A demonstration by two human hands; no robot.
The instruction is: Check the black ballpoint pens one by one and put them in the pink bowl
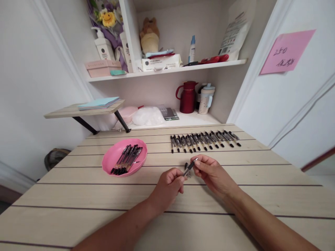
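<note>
My left hand (pixel 167 186) is closed round the barrel of a pen (pixel 191 167) with a black grip, held at a slant over the table. At its upper right end, my right hand (pixel 213 174) pinches close to the pen's tip with thumb and forefinger. A small dark piece (pixel 186 165) shows just behind the pen; I cannot make out what it is. Beyond my hands, several black-ended pens (pixel 199 143) lie side by side in a row. A pink bowl (pixel 106 164) to the left contains several more black pens (pixel 127 160).
The slatted wooden table (pixel 91 198) runs back to a white shelf unit (pixel 167 71). A small raised stand (pixel 62 111) with blue paper is at the back left. A red jug (pixel 187 97) and a pale cup (pixel 206 99) stand at the back. A pink note (pixel 288 52) hangs at right.
</note>
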